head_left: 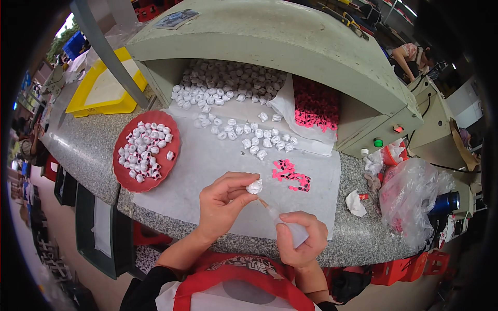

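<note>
A: What's on the far left of the worktop?
B: A yellow tray [91, 107], then a red plate [127, 177] heaped with white pieces [139, 163], some showing pink.
A: And the left hand [223, 205]?
B: Right of the plate, above the paper sheet [199, 155]. Its thumb and forefinger pinch one white lump [254, 186]; the other fingers are curled in.
A: Where is that lump, compared with the bottle [295, 233]?
B: Just above the bottle's thin brown nozzle [264, 203], which points up at it. I can't tell whether they touch.
A: The right hand [313, 243]?
B: Its thumb and fingers are wrapped around the bottle, which is tilted up to the left.
A: Anything further right?
B: Pink bits [284, 171] lie on the sheet beyond the hands, then come a crumpled tissue [355, 203] and a clear plastic bag [407, 194].
</note>
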Tool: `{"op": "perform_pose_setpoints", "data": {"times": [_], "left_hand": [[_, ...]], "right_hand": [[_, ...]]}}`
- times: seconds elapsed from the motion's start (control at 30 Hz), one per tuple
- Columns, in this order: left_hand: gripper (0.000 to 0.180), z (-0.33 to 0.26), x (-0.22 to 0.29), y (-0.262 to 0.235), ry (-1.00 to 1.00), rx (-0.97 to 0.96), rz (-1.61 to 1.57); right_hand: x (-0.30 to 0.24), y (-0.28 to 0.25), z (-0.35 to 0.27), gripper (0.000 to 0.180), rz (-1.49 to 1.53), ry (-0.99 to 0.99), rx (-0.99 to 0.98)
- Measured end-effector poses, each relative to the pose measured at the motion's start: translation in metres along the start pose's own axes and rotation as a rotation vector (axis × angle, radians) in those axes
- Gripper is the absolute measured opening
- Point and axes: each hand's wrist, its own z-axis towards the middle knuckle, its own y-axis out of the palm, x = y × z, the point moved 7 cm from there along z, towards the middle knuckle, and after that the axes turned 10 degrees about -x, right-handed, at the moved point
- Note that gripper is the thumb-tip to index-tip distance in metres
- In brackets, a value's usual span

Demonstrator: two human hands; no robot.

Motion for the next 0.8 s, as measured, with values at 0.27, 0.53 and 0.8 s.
{"op": "perform_pose_setpoints", "data": {"times": [0.27,0.53,0.8], "left_hand": [[0.03,-0.002,-0.005,0.001,-0.138,0.001,-0.158],[0.032,-0.003,-0.018,-0.001,-0.226,-0.028,-0.331],[0.032,-0.005,-0.019,-0.004,-0.239,-0.027,-0.4]], "right_hand": [[0.001,-0.002,-0.002,0.017,-0.013,0.037,-0.007],[-0.003,-0.004,-0.003,0.017,-0.038,-0.021,0.024],[-0.002,-0.004,-0.006,0.016,-0.034,0.023,0.028]]}}
